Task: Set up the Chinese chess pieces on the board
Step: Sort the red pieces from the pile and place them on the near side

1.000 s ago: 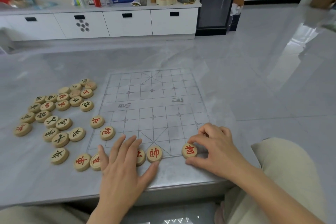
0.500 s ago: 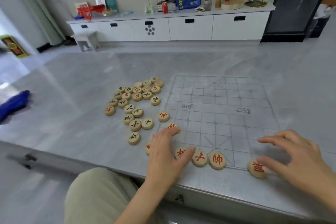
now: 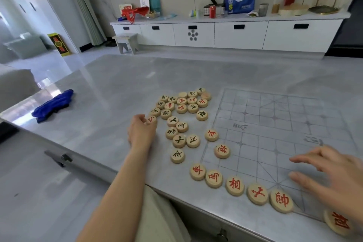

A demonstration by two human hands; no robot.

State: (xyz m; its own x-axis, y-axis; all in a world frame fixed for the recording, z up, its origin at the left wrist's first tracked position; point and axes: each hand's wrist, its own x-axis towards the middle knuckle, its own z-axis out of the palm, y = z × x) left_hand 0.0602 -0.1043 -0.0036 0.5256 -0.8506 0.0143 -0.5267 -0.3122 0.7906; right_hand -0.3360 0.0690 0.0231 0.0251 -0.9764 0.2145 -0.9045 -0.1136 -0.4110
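My left hand (image 3: 140,133) is at the loose pile of chess pieces (image 3: 182,104) on the grey table (image 3: 110,92), left of the board (image 3: 275,124). Its fingers curl onto a red-lettered piece (image 3: 152,119) at the pile's near-left edge. My right hand (image 3: 330,175) hovers over the board's near right part, fingers spread, gripping nothing. A row of red pieces (image 3: 235,186) lines the board's near edge. A blue cloth (image 3: 53,105) lies well apart, far left.
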